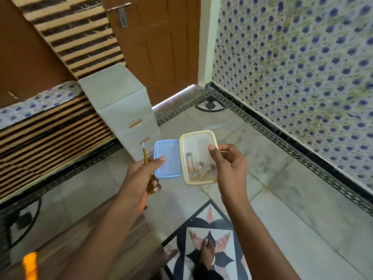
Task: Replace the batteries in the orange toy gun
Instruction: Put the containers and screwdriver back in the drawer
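At chest height above the floor [282, 199], both hands are loaded. My left hand [139, 178] carries two items. Its fingers are curled round the yellow handle of a screwdriver [145, 156], blade pointing far and up. Its thumb pins a blue lid [168, 158] against the same fingers. My right hand [230, 166] pinches the right rim of a clear container [198, 131], thumb on top and fingers curled beneath. The lid is off and sits just beside the left rim of the container.

Inside the container, toward its near end, lie several small cylinders. I judge them to be the batteries [189, 160]; blur prevents a count or a reading of type.

The orange toy gun [30, 265] is, by my judgement, the orange shape at the near left corner. It appears to rest on a brown wooden tabletop [66, 245], well apart from both hands. Only a fragment shows, so I cannot tell the state of its battery cover.

Step in hand: gathering supplies. The tool and cells are collected; the gun itself is not yet being worked on.

Next move, as I judge it:
1. Turn toward the near left and bring the load to the tabletop.
2. Set down the container and lid to free at least one hand.
3. Keep the container level, since the cells lie loose and it has no lid on.
4. Keep the screwdriver for the cover screw, if one is fitted.

A grey drawer unit [121, 102] stands at far left.
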Tool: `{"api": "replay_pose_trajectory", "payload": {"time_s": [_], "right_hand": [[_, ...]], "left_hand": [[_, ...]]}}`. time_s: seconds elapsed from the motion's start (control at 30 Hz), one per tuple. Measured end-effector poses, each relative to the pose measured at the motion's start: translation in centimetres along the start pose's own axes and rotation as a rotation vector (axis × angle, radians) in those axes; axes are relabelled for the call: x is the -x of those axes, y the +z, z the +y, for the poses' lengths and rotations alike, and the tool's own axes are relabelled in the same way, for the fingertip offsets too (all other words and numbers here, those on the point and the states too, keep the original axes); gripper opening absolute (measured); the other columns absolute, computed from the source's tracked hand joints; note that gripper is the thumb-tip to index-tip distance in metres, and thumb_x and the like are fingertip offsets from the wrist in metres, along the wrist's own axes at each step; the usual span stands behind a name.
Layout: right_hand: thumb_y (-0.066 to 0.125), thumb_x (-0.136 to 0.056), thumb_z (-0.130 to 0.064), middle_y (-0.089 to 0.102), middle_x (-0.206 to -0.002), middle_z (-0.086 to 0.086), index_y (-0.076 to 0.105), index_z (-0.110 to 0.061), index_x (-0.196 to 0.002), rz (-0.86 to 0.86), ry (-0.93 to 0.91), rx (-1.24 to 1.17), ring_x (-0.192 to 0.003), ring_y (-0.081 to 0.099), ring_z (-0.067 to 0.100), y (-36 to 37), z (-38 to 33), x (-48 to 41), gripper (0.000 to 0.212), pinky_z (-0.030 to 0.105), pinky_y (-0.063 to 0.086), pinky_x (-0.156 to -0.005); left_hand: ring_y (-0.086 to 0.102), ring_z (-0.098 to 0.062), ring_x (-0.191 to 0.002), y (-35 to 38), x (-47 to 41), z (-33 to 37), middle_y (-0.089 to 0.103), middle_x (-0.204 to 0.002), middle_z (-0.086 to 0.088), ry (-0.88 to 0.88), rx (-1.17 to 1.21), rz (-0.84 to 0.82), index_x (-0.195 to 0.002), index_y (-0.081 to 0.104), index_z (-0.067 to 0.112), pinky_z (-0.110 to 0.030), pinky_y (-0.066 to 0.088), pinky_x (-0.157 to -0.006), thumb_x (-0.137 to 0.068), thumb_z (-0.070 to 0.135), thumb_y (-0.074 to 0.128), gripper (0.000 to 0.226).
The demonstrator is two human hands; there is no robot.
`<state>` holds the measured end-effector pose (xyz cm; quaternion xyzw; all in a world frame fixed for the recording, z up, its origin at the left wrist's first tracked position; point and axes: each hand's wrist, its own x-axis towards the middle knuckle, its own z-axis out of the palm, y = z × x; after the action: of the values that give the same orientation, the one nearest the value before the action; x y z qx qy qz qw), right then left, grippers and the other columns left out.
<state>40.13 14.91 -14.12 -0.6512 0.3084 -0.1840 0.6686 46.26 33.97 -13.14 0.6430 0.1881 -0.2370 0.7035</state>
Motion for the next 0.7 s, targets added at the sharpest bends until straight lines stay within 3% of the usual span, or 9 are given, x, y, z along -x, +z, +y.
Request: {"api": "replay_pose_trajectory", "payload": {"time_s": [0.37, 0.7], "right_hand": [[0.071, -0.096, -0.034, 0.075, -0.089, 0.014, 0.069, -0.016, -0.090, 0.143, 0.040, -0.079, -0.077, 0.070, 0.025, -5.3, -1.3, -7.3, 0.020, 0.037, 0.055, -0.069], [0.071, -0.097, -0.030, 0.075, -0.089, 0.014, 0.071, -0.010, -0.093, -0.010, 0.039, -0.048, -0.073, 0.069, 0.017, 4.6, -2.4, -16.2, 0.020, 0.034, 0.056, -0.067]], "left_hand": [[0.040, -0.011, -0.054, 8.6, -4.2, 2.0, 0.054, -0.071, -0.003, 0.025, 0.009, -0.124, -0.105, 0.071, 0.008, -0.024, 0.036, -0.042, -0.094, 0.021, 0.075, 0.017], [0.041, -0.013, -0.054, 4.8, -13.3, 7.4, 0.057, -0.074, -0.003, 0.068, 0.061, -0.021, -0.107, 0.072, 0.006, -0.024, 0.036, -0.042, -0.093, 0.022, 0.077, 0.022]]}}
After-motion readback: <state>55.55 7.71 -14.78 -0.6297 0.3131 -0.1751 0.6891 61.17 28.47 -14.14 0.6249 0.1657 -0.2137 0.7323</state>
